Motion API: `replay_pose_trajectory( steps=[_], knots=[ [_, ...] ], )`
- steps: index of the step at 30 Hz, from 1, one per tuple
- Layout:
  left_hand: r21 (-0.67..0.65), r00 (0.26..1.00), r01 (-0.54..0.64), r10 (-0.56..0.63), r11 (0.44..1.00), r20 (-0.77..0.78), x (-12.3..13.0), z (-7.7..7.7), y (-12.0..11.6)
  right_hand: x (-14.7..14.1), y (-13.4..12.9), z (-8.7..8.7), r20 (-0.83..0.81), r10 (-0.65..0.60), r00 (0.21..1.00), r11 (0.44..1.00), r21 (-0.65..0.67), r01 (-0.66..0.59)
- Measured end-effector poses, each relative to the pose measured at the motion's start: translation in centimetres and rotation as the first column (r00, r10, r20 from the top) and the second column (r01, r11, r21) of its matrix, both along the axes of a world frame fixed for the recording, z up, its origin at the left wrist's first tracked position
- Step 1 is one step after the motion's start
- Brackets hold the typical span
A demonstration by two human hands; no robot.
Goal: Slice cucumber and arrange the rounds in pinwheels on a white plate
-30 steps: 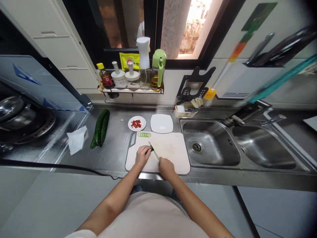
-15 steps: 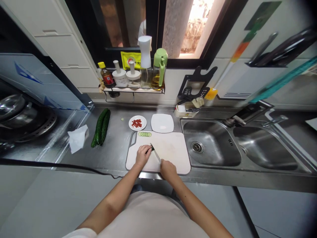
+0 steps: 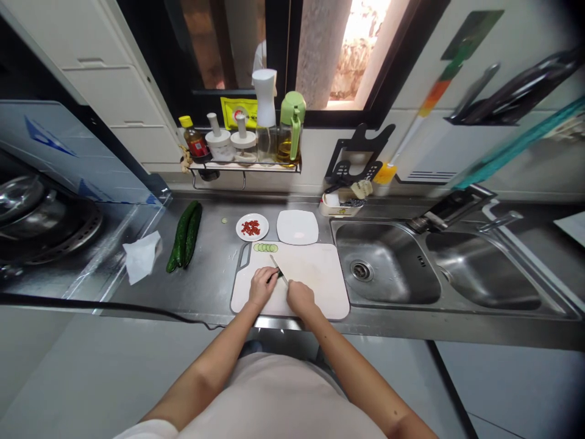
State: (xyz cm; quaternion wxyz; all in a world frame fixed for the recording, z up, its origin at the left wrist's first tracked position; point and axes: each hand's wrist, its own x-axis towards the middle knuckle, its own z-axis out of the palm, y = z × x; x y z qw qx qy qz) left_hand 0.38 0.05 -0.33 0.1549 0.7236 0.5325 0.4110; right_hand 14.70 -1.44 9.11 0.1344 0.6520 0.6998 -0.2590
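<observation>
A white cutting board [image 3: 315, 292] lies on the counter in front of me. My left hand [image 3: 262, 285] is closed on a short dark green piece of cucumber [image 3: 280, 274], mostly hidden under the fingers. Wrapped round a handle, my right hand [image 3: 300, 297] holds a knife [image 3: 278, 268], its narrow blade lying against the cucumber piece and pointing away to the left. Several thin cucumber slices [image 3: 265, 247] overlap in a row along the board's far left edge.
Behind the board are a small plate of chopped red bits [image 3: 251, 227] and a square white plate [image 3: 297, 227]. Two whole cucumbers [image 3: 184, 236] and a white paper [image 3: 141, 256] lie left. A double sink [image 3: 388, 262] is at right; a condiment rack [image 3: 247, 166] hangs above.
My right hand has moved the knife forward and left, so its tip reaches farther past the cucumber piece. My left hand stays nearly in place. The view has shifted slightly.
</observation>
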Motion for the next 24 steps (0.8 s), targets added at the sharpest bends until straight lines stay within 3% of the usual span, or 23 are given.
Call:
replay_pose_trajectory(
  steps=[8,24],
  knots=[
    [0.001,1.0,-0.008,0.008,1.0,-0.002,0.0,0.0,0.0,-0.6,0.6,0.0,-0.015,-0.001,1.0,0.999,0.038,0.002],
    [-0.041,1.0,-0.025,0.025,0.999,0.001,0.1,0.4,-0.3,2.9,-4.3,-1.3,0.041,-0.04,0.998,0.999,0.01,0.039]
  ],
)
